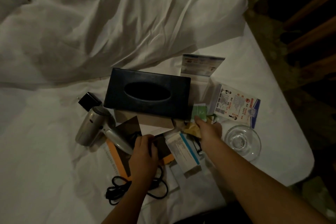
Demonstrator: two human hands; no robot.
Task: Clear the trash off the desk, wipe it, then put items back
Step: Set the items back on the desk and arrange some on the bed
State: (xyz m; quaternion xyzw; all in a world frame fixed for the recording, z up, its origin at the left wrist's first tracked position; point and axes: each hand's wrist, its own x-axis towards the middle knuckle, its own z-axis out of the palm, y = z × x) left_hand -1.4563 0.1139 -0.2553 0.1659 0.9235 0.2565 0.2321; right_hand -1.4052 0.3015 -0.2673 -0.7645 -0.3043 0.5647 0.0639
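— On the bed (45, 142), just in front of the tissue box (148, 94), lies the whole pile. What is the right hand (209, 131) after?
— The sachets (199, 113), I'd say: a green one with yellow ones beside it. The hand lies over them, thumb tip at the green one. I cannot tell whether its fingers have pinched anything, because the hand hides them.
— How will those handle?
— Light, thin and limp, probably slick. They are best pinched by an edge or scooped up several at once. The glass bowl (242, 142) just right of that wrist is the heavier, fragile piece; I'd take it by the rim, with care.
— And the left hand (145, 151)?
— Its fingers (153, 149) curl round the edge of a dark card (161, 146). The card lies partly under the white box (183, 151), near the hair dryer (94, 125) handle. It looks stiff and flat, so it should slide out, though the box may shift.
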